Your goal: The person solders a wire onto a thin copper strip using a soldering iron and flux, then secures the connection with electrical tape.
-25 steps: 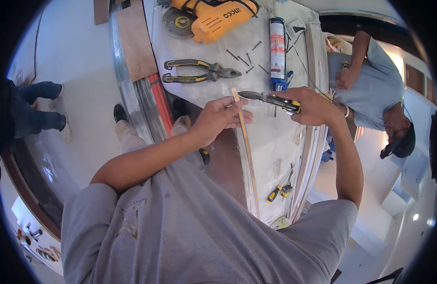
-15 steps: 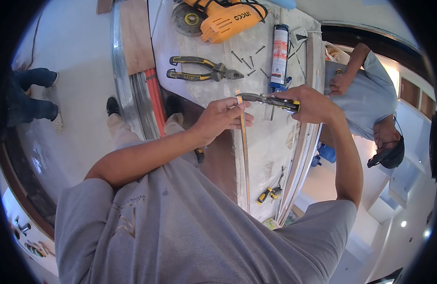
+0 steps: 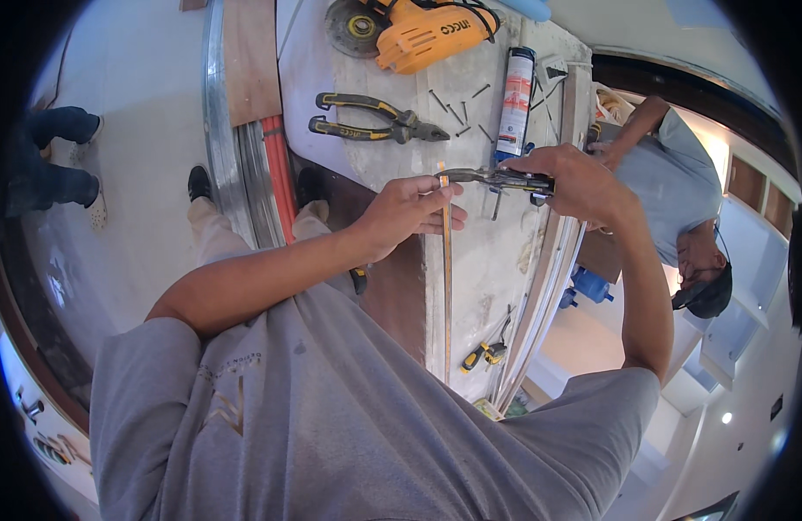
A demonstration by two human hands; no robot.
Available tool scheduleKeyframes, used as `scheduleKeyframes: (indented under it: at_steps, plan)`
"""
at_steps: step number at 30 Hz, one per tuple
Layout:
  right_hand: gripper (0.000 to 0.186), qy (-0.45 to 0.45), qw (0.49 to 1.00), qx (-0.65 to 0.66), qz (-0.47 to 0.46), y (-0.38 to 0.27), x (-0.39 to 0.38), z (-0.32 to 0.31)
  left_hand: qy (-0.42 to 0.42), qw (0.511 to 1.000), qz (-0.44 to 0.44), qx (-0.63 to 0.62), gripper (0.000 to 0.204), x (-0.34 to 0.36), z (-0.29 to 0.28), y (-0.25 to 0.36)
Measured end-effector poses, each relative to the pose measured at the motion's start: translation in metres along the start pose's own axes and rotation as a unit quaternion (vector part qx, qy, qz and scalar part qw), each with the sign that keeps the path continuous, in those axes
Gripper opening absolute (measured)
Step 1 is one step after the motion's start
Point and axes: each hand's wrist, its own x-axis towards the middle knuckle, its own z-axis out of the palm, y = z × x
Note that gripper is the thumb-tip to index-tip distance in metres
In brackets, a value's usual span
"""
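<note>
My left hand [image 3: 399, 215] pinches a long, narrow orange-and-white strip [image 3: 447, 295] near its far end, with the lower fingers loosely extended. The strip runs down toward my body along the bench edge. My right hand [image 3: 583, 187] is closed around the dark handles of a pair of snips [image 3: 492, 177]. Their jaws reach left to the strip, just beside my left fingertips; whether the blades have cut into it I cannot tell. Beyond my left hand lie black-and-yellow pliers [image 3: 379, 119] with their handles spread.
An orange angle grinder [image 3: 436, 36], several loose screws [image 3: 457, 113] and a sealant tube [image 3: 516, 100] are on the bench [image 3: 483, 269]. A yellow-black tool [image 3: 485, 356] lies nearer me. Another person [image 3: 670, 174] stands at the right; someone's legs [image 3: 62, 161] show at far left.
The view has shifted slightly. My right hand has turned a little with the snips, whose jaws stay at the strip. My left hand keeps its pinch. The person at the right has lowered their hand.
</note>
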Motion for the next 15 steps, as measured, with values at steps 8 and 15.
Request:
scheduleKeyframes:
  at_steps: [8, 15]
  plan:
    - [0.054, -0.009, 1.000, -0.006, -0.009, 0.000, 0.002, 0.001, -0.003, 1.000, -0.001, 0.000, 0.040, -0.003, -0.001, 0.000]
    - [0.054, 0.005, 0.999, -0.029, -0.018, -0.003, -0.001, -0.004, -0.001, 1.000, -0.010, 0.004, 0.041, -0.002, 0.001, 0.000]
